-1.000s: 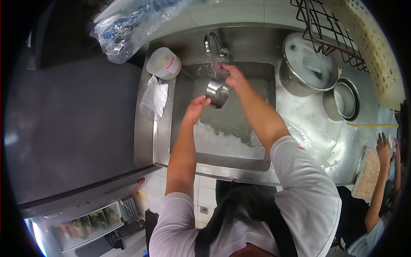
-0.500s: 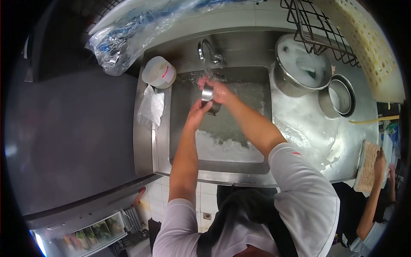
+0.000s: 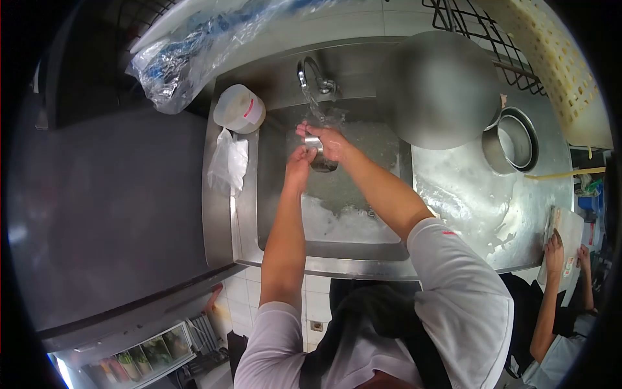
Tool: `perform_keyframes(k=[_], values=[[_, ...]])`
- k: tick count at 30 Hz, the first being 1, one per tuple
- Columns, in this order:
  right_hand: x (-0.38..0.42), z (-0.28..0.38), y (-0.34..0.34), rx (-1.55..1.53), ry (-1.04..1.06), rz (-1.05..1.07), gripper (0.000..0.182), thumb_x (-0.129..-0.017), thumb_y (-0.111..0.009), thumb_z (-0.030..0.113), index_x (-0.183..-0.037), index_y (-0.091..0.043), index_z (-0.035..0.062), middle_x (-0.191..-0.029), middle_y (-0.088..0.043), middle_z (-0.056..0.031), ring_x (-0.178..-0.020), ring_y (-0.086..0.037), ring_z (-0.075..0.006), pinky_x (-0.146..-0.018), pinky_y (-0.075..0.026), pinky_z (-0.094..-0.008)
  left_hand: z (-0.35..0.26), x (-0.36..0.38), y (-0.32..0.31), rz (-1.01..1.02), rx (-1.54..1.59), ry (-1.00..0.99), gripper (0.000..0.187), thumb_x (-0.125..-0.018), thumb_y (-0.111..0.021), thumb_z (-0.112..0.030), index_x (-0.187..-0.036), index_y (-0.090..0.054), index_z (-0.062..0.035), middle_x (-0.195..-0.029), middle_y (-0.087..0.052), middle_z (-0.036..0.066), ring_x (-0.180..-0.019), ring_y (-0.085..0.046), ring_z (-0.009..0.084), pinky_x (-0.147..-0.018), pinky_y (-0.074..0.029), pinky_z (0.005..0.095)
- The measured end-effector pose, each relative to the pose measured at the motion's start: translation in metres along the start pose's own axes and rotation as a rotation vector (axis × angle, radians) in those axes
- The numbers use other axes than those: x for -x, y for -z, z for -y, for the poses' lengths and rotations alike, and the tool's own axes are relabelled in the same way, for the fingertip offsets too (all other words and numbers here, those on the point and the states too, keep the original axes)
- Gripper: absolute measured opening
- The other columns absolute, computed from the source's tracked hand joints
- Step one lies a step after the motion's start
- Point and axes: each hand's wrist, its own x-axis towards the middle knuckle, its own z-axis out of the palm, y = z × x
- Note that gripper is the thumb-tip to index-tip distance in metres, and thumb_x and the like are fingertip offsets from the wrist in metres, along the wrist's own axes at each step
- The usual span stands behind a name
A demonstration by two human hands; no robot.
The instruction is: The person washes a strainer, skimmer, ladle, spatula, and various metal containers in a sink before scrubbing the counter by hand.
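My left hand (image 3: 299, 165) and my right hand (image 3: 332, 144) meet over the sink (image 3: 329, 251), just in front of the running tap (image 3: 312, 76). Between them they hold a small shiny metal cup (image 3: 313, 142) with a curved wall. The left fingers grip its near side, while the right hand is wrapped against the other side with fingertips toward the stream. Just below the right hand a darker round metal dish (image 3: 325, 163) shows at the water's surface, partly hidden. White foam (image 3: 343, 223) floats in the near part of the sink.
On the left ledge are a plastic tub (image 3: 240, 109) and a plastic bag (image 3: 228, 162). Nested round metal pans (image 3: 512, 142) stand on the wet right counter (image 3: 466, 194). A blurred grey disc (image 3: 440, 91) covers the back right. Another person's hands (image 3: 554, 253) hold a pale slab (image 3: 562, 240).
The metal cup has turned and dropped slightly between my hands, away from the tap. A blurred disc now covers the foamy pot. The other person's hands and slab have shifted.
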Motion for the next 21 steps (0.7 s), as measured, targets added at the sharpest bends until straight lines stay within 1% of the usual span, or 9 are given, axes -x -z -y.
perform_keyframes(k=[2, 5, 6, 8, 12, 14, 15, 18, 21], values=[[-0.003, 0.010, 0.002, -0.037, 0.037, 0.038, 0.026, -0.095, -0.051, 0.019, -0.114, -0.057, 0.0020, -0.108, -0.063, -0.0084, -0.091, -0.062, -0.0198, -0.083, -0.052, -0.0354, 0.035, -0.023, 0.018, 0.044, 0.096, -0.016, 0.013, -0.089, -0.060, -0.008, -0.102, -0.062, -0.0033, -0.090, -0.063, -0.002, -0.082, -0.053, 0.0065, -0.078, -0.040, 0.0217], [-0.033, 0.034, 0.034, -0.445, -0.051, -0.158, 0.026, -0.095, -0.051, 0.021, -0.110, -0.058, 0.0014, -0.105, -0.064, -0.0097, -0.093, -0.062, -0.0205, -0.084, -0.051, -0.0348, 0.048, -0.009, 0.040, 0.118, -0.083, -0.045, 0.013, -0.089, -0.060, -0.006, -0.101, -0.063, -0.0032, -0.092, -0.064, -0.002, -0.084, -0.054, 0.0067, -0.079, -0.041, 0.0215], [-0.035, 0.037, 0.034, -0.470, -0.054, -0.219, 0.029, -0.095, -0.051, 0.021, -0.112, -0.057, -0.0018, -0.109, -0.064, -0.0125, -0.098, -0.062, -0.0232, -0.090, -0.049, -0.0365, 0.051, -0.008, 0.046, 0.117, -0.137, -0.015, 0.012, -0.089, -0.059, -0.006, -0.100, -0.063, -0.0032, -0.094, -0.065, -0.001, -0.086, -0.055, 0.0069, -0.079, -0.041, 0.0219], [-0.020, 0.035, 0.016, -0.194, 0.018, -0.180, 0.030, -0.095, -0.050, 0.021, -0.112, -0.057, -0.0028, -0.108, -0.065, -0.0121, -0.096, -0.063, -0.0243, -0.087, -0.050, -0.0385, 0.055, -0.003, 0.053, 0.110, -0.240, 0.053, 0.011, -0.090, -0.058, -0.006, -0.099, -0.064, -0.0034, -0.096, -0.065, -0.001, -0.089, -0.056, 0.0073, -0.081, -0.042, 0.0227], [-0.003, -0.005, 0.007, 0.266, 0.059, -0.146, 0.028, -0.094, -0.051, 0.021, -0.111, -0.060, 0.0009, -0.106, -0.067, -0.0118, -0.086, -0.066, -0.0298, -0.079, -0.052, -0.0437, 0.033, -0.012, 0.041, -0.009, 0.034, 0.019, 0.023, -0.090, -0.060, -0.013, -0.110, -0.060, -0.0026, -0.103, -0.064, 0.003, -0.094, -0.058, 0.0110, -0.085, -0.042, 0.0260], [-0.002, -0.033, 0.028, 0.960, 0.143, -0.180, 0.025, -0.092, -0.051, 0.021, -0.108, -0.062, 0.0035, -0.101, -0.068, -0.0156, -0.084, -0.066, -0.0322, -0.075, -0.053, -0.0448, 0.012, -0.032, 0.031, -0.067, 0.325, 0.098, 0.036, -0.088, -0.063, -0.017, -0.120, -0.056, -0.0022, -0.109, -0.063, 0.007, -0.101, -0.057, 0.0151, -0.090, -0.042, 0.0294], [0.003, -0.044, 0.034, 1.309, 0.179, -0.186, 0.024, -0.092, -0.051, 0.020, -0.106, -0.062, 0.0048, -0.098, -0.068, -0.0175, -0.082, -0.067, -0.0334, -0.073, -0.053, -0.0454, -0.005, -0.032, 0.018, -0.081, 0.253, 0.144, 0.040, -0.086, -0.065, -0.020, -0.121, -0.055, -0.0022, -0.109, -0.063, 0.007, -0.100, -0.057, 0.0162, -0.087, -0.043, 0.0295], [0.062, -0.033, -0.007, 1.674, 0.179, -0.193, 0.019, -0.088, -0.051, 0.017, -0.099, -0.063, 0.0058, -0.089, -0.067, -0.0223, -0.083, -0.066, -0.0354, -0.071, -0.053, -0.0458, -0.034, -0.040, -0.019, -0.159, 0.005, 0.237, 0.049, -0.082, -0.070, -0.028, -0.120, -0.055, -0.0025, -0.106, -0.062, 0.008, -0.096, -0.057, 0.0179, -0.075, -0.046, 0.0287], [0.086, -0.056, 0.005, 2.053, 0.218, -0.170, 0.021, -0.089, -0.053, 0.021, -0.100, -0.063, 0.0063, -0.078, -0.067, -0.0175, -0.080, -0.067, -0.0335, -0.069, -0.054, -0.0440, -0.010, -0.073, -0.020, -0.242, -0.199, 0.228, 0.052, -0.078, -0.074, -0.033, -0.116, -0.056, -0.0036, -0.096, -0.061, 0.006, -0.083, -0.056, 0.0148, -0.058, -0.043, 0.0255]])
